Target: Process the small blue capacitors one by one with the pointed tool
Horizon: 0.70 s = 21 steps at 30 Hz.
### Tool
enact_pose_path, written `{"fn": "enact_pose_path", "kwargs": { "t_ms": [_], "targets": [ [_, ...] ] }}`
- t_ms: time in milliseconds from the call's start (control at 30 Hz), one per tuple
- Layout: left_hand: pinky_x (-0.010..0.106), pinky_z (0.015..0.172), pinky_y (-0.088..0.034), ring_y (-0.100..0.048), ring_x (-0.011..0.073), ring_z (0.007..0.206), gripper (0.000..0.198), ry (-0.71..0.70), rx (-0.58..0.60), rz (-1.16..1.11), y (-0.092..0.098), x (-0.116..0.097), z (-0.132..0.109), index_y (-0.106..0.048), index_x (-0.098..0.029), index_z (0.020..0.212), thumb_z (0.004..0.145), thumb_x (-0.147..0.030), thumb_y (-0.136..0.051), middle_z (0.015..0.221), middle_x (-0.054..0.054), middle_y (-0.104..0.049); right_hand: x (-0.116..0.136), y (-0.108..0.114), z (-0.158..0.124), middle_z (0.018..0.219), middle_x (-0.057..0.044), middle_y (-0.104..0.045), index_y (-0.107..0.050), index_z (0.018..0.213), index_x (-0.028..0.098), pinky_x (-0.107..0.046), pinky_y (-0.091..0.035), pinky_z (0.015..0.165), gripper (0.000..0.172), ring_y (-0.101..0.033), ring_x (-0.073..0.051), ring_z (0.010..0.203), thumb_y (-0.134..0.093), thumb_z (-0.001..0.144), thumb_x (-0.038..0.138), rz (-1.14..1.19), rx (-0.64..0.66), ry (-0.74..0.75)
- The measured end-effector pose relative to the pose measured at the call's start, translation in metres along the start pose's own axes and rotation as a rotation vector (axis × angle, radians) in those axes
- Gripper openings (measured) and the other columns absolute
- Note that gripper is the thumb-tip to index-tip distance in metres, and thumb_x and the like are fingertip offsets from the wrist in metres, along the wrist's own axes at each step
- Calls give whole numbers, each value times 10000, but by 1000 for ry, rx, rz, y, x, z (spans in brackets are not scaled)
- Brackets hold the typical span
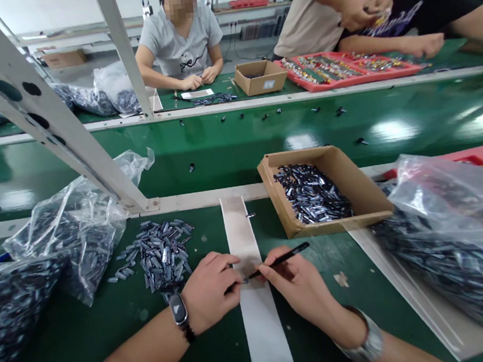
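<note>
My left hand (212, 289) is closed in a pinch over a white paper strip (265, 338), with a small dark piece (245, 281) just showing at its fingertips. In my right hand (296, 284) is a pair of slim black tweezers (283, 258), held like a pen, its tip meeting the piece at the left fingers. Left of the strip lies a loose heap of small dark glossy pieces (163, 254). One more such piece (250, 215) rests by the strip's far right edge. An open cardboard box (354, 193) holds many shiny dark pieces (311, 194).
Plastic bags of dark parts (80, 242) crowd the left, and another bag (455, 234) lies right over a flat pale board (424, 305). A white metal post (65, 124) slants at left. Beyond runs a green belt (221, 143) with scattered pieces; people sit across it.
</note>
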State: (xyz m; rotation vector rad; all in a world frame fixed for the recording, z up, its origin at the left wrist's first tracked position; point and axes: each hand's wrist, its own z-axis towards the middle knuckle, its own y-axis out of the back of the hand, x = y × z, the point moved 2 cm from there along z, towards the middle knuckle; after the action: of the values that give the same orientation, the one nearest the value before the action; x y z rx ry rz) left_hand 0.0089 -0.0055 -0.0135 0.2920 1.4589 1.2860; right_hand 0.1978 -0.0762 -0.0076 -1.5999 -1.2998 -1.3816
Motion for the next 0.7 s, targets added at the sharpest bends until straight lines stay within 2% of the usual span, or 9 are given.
{"fn": "enact_pose_path", "kwargs": {
  "t_ms": [167,333,433,500,600,700],
  "targets": [
    [367,917,-550,-662,235,1047,152,-63,84,131,-2,1,-2,-782,-234,926,934,-165,-647,1216,49,-726,-6,1,-2,666,-7,-746,-639,798,277,-357,-625,590,379,-760,-249,631,-796,784,622,-12,7,48],
    [372,969,-549,-658,233,1084,172,-30,59,85,-2,2,-4,-798,-246,934,911,-147,-659,1190,48,-726,-8,5,-2,816,-26,-757,-691,865,268,-354,-668,672,273,-768,-230,699,-797,824,517,27,11,136],
    [373,986,-549,-660,226,1076,192,-9,51,29,-2,1,-4,-802,-246,918,895,-129,-652,1166,53,-728,-7,4,-3,815,-44,-760,-718,846,259,-362,-662,656,258,-763,-240,700,-790,827,506,-35,21,179],
    [360,966,-559,-671,219,1047,175,-3,13,-40,0,1,-3,-789,-239,889,868,-120,-662,1125,53,-729,-7,2,-3,776,-45,-754,-710,818,259,-371,-655,625,259,-759,-249,666,-795,819,504,-65,17,179],
    [334,916,-574,-686,206,998,155,59,-104,-124,11,8,1,-745,-220,907,839,-112,-658,1057,51,-719,-5,5,-3,718,-40,-736,-688,795,264,-374,-645,577,275,-756,-255,616,-800,813,514,-72,-2,196],
    [383,907,-575,-676,232,971,154,199,-205,71,32,23,3,-707,-202,941,885,-111,-596,992,65,-696,1,21,0,714,-47,-741,-665,810,260,-375,-643,559,324,-766,-256,605,-817,795,546,-62,-148,283]
  ]
}}
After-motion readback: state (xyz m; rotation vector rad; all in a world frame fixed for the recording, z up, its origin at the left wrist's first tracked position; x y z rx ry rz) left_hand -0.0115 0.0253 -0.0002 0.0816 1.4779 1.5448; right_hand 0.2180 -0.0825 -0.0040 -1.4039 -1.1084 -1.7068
